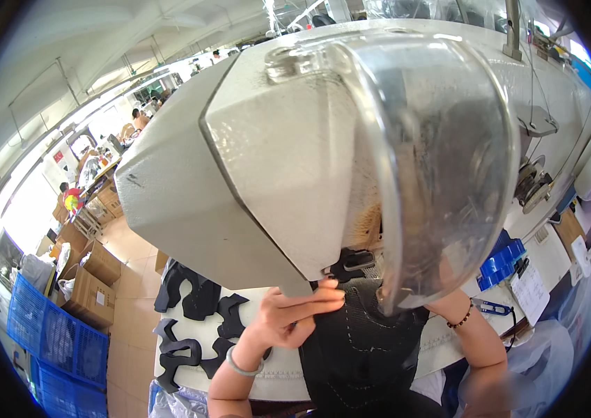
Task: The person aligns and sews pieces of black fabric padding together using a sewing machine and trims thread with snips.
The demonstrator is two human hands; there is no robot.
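Observation:
A black mesh-textured fabric piece (361,355) with pale stitch lines runs from under the sewing machine head (267,174) toward me. At its left edge, close by the black presser foot (351,265), my left hand (288,319) is closed, fingers pressed together and fingertips on the fabric. A pale bangle circles that wrist. My right hand (445,289) reaches in at the fabric's right side behind a clear curved guard (448,160). Its fingers are blurred and mostly hidden, so their hold does not show. A beaded bracelet (461,317) sits on the right wrist.
Several black cut pieces (201,296) lie on the white table (274,386) at left. Right of the machine are a blue plastic holder (501,260), a blue-handled cutter (494,307) and a written paper (530,292). Blue crates (58,327) and cardboard boxes (90,296) stand on the floor.

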